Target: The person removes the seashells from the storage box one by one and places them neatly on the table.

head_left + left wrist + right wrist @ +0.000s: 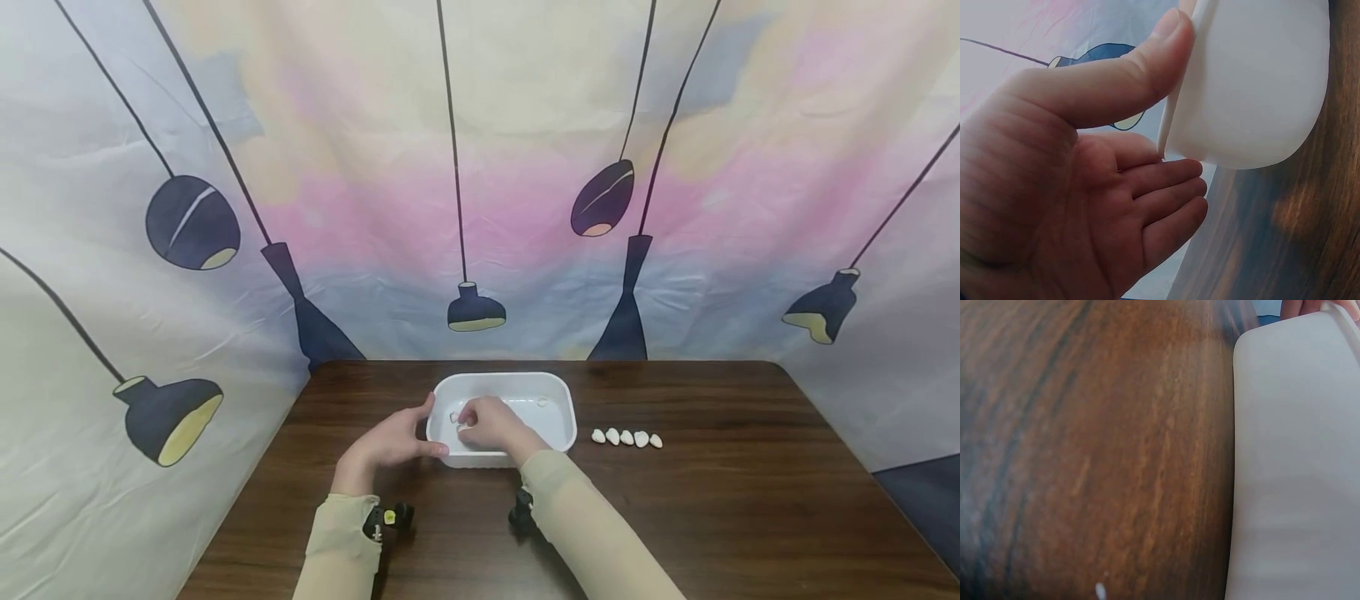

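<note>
And here we are near the far edge of the counter (720, 517), where a white tray (558, 446) sits about midway between the far left and far right corners, its long side lined up with that edge. The left hand (388, 440) has the tray's left end: thumb towards the near corner of the rim, forefinger up along the left side, the two clamped on the wall between them. The left wrist view shows the other three fingers (1169, 203) side by side and nearly straight, reaching beneath the rim.

Over to the right hand (493, 422), and it's down inside the tray at the left end! Its fingers are bent towards the thumb, tips drawn in close to a small pale piece (453, 417) on the tray floor; whether they pinch anything, I cannot tell, as the right wrist view gives only the tray's outer wall and brown wood grain. Another pale piece (542, 402) lies inside, by the tray's far right corner.

Now look right of the tray, on the side of the counter's far right corner: a row of five white pieces (627, 437) (a tidy line, that), set close together and running roughly along the far edge. Pale sleeves (600, 525) cover both forearms, a dark device on each wrist, and behind the far edge hangs a cloth (525, 192) printed with dark lamps.
</note>
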`<state>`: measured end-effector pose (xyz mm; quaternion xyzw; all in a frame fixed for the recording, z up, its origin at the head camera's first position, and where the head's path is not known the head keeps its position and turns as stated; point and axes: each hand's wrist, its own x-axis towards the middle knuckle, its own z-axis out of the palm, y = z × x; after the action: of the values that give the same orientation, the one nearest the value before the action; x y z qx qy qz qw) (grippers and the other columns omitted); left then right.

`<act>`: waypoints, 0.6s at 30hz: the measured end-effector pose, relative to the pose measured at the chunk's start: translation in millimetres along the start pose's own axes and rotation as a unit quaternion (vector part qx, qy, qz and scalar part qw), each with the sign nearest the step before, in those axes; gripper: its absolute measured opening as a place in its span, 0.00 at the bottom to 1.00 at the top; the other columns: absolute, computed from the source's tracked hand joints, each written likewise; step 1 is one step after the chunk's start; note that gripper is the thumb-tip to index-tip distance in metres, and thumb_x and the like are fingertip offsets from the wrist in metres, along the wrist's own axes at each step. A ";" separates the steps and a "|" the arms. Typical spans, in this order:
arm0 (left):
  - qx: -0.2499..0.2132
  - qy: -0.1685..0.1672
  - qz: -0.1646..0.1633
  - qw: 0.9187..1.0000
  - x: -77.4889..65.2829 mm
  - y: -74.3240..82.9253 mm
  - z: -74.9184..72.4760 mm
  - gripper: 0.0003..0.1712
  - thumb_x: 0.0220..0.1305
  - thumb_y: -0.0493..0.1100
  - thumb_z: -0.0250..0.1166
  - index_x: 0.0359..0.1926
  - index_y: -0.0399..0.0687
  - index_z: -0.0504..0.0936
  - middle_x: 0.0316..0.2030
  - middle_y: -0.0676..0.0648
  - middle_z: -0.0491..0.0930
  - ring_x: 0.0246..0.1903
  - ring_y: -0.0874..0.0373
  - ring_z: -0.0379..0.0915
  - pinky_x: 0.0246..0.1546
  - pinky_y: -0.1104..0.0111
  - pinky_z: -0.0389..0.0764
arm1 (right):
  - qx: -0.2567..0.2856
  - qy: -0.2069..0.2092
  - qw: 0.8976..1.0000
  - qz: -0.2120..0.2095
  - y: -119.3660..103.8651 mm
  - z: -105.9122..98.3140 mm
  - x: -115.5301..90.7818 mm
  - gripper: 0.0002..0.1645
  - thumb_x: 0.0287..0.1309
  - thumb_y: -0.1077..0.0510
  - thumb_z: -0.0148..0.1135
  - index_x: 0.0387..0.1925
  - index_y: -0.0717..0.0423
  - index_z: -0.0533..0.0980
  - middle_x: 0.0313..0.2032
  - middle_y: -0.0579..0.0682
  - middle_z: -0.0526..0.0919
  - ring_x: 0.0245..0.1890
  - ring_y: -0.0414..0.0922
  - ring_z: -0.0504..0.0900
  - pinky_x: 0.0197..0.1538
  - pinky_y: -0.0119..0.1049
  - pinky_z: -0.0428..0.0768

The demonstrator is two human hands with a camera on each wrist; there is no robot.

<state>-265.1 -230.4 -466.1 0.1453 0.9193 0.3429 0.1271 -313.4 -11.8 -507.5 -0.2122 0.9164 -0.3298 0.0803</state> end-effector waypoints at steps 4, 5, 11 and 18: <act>-0.003 0.000 -0.001 1.000 -0.5 1.1 0.2 0.62 0.62 0.54 0.80 0.84 0.35 0.54 0.78 0.34 0.64 0.75 0.38 0.64 0.73 0.40 0.66 | 0.002 -0.001 1.000 0.003 -0.6 0.2 -1.0 0.12 0.61 0.56 0.76 0.46 0.52 0.87 0.34 0.42 0.82 0.38 0.42 0.79 0.51 0.41 0.82; -0.003 0.000 -0.002 1.000 -0.6 1.1 0.4 0.61 0.62 0.53 0.80 0.84 0.35 0.54 0.78 0.34 0.64 0.75 0.38 0.65 0.73 0.40 0.66 | 0.004 -0.002 1.000 0.003 -0.6 0.4 -1.1 0.11 0.61 0.57 0.75 0.46 0.51 0.87 0.34 0.43 0.82 0.38 0.42 0.79 0.51 0.41 0.81; -0.002 0.003 -0.010 1.000 -1.5 1.2 1.3 0.61 0.62 0.54 0.80 0.84 0.36 0.55 0.78 0.34 0.65 0.75 0.38 0.65 0.72 0.39 0.66 | 0.011 -0.009 1.000 0.004 -1.1 0.4 -1.9 0.14 0.59 0.59 0.73 0.47 0.46 0.88 0.39 0.44 0.84 0.42 0.43 0.80 0.53 0.44 0.82; -0.004 0.004 -0.011 1.000 -1.2 3.1 1.1 0.61 0.62 0.53 0.80 0.84 0.36 0.54 0.78 0.34 0.65 0.75 0.38 0.64 0.73 0.39 0.65 | 0.005 -0.002 1.000 0.000 -0.6 -0.5 -2.8 0.14 0.60 0.55 0.75 0.48 0.49 0.87 0.38 0.44 0.84 0.41 0.43 0.81 0.53 0.43 0.82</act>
<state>-263.0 -228.0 -464.7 0.1338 0.9198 0.3460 0.1278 -310.8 -10.8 -506.7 -0.2125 0.9146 -0.3339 0.0826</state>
